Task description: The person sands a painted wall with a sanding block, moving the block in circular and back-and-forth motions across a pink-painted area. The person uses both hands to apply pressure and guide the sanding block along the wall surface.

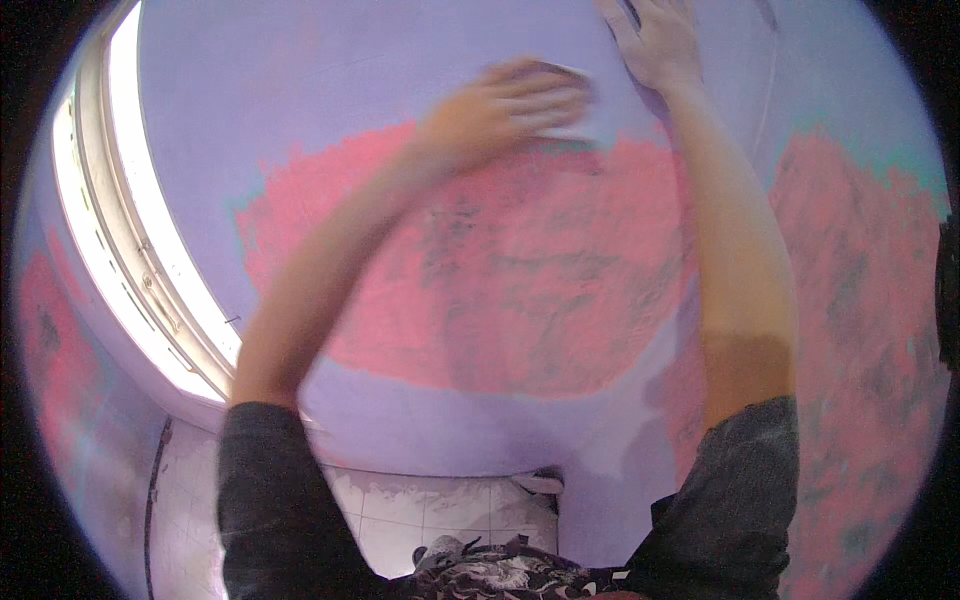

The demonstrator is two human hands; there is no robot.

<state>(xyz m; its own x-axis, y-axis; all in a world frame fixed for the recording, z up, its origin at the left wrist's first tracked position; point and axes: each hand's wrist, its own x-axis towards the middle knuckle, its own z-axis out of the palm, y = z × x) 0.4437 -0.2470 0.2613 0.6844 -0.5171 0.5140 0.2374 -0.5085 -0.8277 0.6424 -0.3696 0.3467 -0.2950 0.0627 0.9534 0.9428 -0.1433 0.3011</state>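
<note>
My left hand (517, 105), blurred, is pressed palm-down towards a lilac painted wall (315, 67). Under its fingers is a thin, flat, pale sheet, possibly sandpaper; only its edges show above and below the fingers. Just below this hand spreads a large pink-red patch (525, 300) with grey smudges and a ragged greenish upper border. Higher and to the right, my right hand (660, 45) lies against the wall with thumb and fingers apart. The top edge of the picture cuts off its fingertips, and no held object shows there.
A bright window with a pale frame (150, 277) curves along the left. Another pink-red patch (847, 315) covers the wall at right, past what looks like a wall corner. White-smeared floor tiles (427, 510) lie below, and a dark object (949, 292) sits at the right rim.
</note>
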